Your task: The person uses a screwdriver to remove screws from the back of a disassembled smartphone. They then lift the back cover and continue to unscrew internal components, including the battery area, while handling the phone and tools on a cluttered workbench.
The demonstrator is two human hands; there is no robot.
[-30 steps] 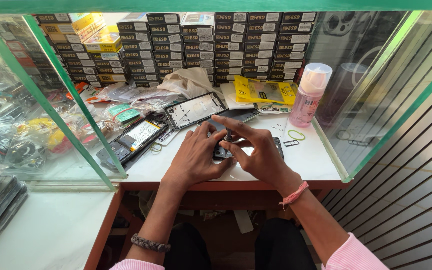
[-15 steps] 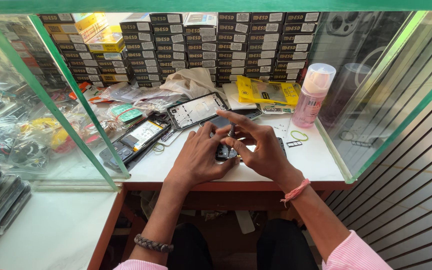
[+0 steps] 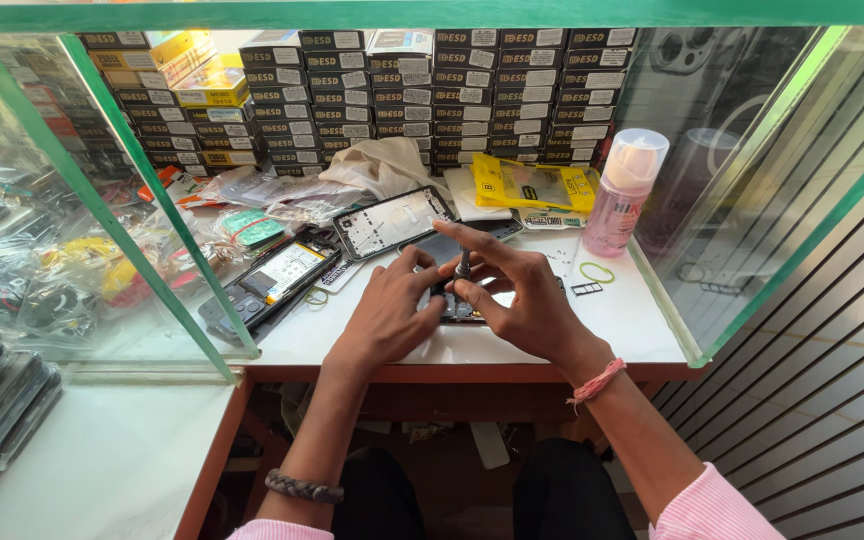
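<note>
- In the centre of the frame, the left hand [image 3: 392, 312] lies on an opened phone [image 3: 460, 305] that rests on the white worktop [image 3: 622, 325]; its fingers are bent and close together, and they press the left side of the phone.
- The right hand [image 3: 527, 300] pinches a small screwdriver [image 3: 464, 264] between the thumb and the middle finger, and the index finger stretches out over its top; the tool stands nearly upright on the phone.
- Most of the phone is hidden under both hands, so I cannot tell its details.
- Just above the hands lies a phone back frame [image 3: 392, 220], tilted, and to the left of it lies another opened phone [image 3: 270, 282].
- In the upper right stands a pink bottle [image 3: 624, 195], with a yellow packet [image 3: 532, 185] beside it.
- Near the bottle, on the worktop, lies a small green ring [image 3: 596, 272].
- Along the top of the frame, black boxes [image 3: 472, 95] are stacked in rows.
</note>
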